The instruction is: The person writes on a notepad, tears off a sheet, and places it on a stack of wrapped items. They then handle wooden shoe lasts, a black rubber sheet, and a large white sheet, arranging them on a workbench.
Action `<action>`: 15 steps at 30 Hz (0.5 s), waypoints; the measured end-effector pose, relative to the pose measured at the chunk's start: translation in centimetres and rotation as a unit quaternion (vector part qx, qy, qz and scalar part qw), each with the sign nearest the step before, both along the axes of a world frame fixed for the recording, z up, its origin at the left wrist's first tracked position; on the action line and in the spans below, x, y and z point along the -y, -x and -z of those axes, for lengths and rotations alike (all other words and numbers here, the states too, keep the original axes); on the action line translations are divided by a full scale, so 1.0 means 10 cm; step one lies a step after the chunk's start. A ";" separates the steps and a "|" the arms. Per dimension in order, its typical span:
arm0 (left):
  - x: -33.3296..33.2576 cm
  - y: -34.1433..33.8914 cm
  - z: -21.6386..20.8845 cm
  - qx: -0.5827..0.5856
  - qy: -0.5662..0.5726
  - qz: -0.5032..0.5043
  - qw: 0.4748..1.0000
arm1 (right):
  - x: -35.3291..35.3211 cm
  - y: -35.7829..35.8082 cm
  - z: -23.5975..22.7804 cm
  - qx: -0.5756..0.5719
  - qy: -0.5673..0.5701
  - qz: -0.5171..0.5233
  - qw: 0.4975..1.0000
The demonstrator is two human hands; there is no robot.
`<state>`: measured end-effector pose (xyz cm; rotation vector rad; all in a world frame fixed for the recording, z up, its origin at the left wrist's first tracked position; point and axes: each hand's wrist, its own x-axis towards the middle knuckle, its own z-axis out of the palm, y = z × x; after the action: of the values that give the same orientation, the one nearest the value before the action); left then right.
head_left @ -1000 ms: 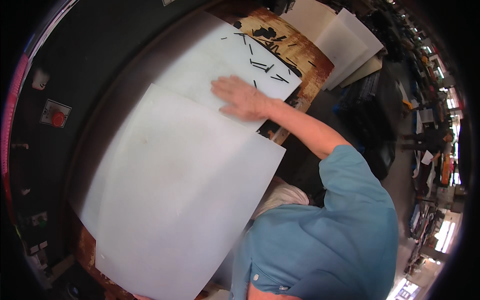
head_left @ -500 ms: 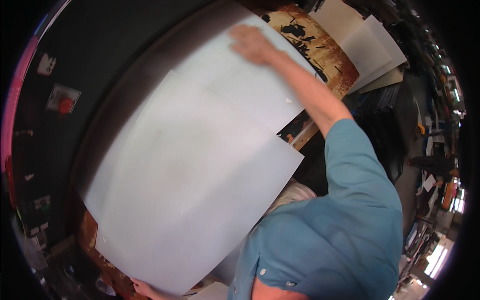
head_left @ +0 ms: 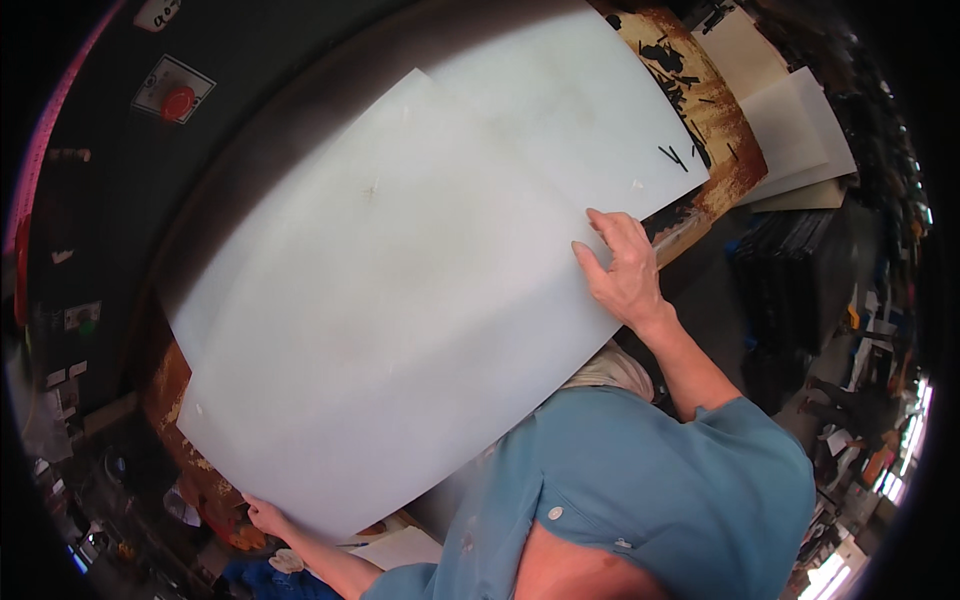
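A large white sheet (head_left: 380,330) lies on top of a second white sheet (head_left: 560,90), overlapping most of it. My left hand (head_left: 266,517) is at the upper sheet's near left edge, its fingers closed on that edge and partly hidden. At the upper sheet's right end rests my right hand (head_left: 627,270), with thumb and fingers apart over the surface. Thin black strips (head_left: 675,157) show on the right corner of the lower sheet.
Under the sheets is a worn brown board (head_left: 735,140), strewn with black scraps at its far right. A dark machine panel with a red button (head_left: 178,103) stands along the far left. More pale sheets (head_left: 800,135) stick out beyond the board.
My right hand has come back from the lower sheet's far part to the upper sheet's right end. My left hand stays at the near left edge. The view has shifted somewhat.
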<state>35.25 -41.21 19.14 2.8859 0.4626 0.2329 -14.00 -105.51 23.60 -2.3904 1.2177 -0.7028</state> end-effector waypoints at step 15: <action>-0.13 -0.27 -0.05 -0.011 0.064 0.056 0.996 | -0.16 0.23 -0.13 -0.134 -0.208 0.124 0.961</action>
<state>37.94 -39.88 19.64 2.7806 0.3048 0.1475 -16.34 -103.90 24.90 -2.0437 1.6110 -0.1583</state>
